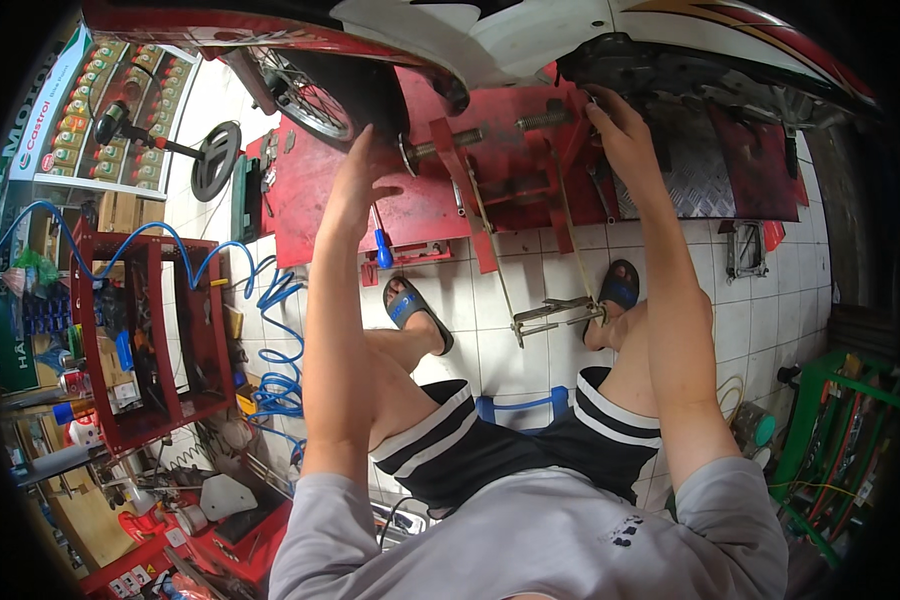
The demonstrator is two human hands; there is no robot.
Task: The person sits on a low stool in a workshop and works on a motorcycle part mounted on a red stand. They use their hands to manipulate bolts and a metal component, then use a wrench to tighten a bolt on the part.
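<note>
My left hand (353, 190) is beside the black tyre (378, 95) of a motorcycle wheel, left of a red wheel clamp. One finger points up and the thumb stands apart; I see nothing held. The clamp's left screw (448, 144) ends in a round metal plate close to this hand. On the far side of the clamp, my right hand (625, 130) has its fingers bent at the outer side of the red upright (572, 130), by the right screw (542, 121). What those fingertips grip is hidden. A blue-handled screwdriver (382, 248) lies below my left hand.
The motorcycle body (530, 40) overhangs the red lift table (305, 205). Two long rods lead down to a metal pedal frame (555, 315) between my feet. A red shelf cart (145, 330) and coiled blue hose (280, 385) stand left; a green rack (835, 440) is right.
</note>
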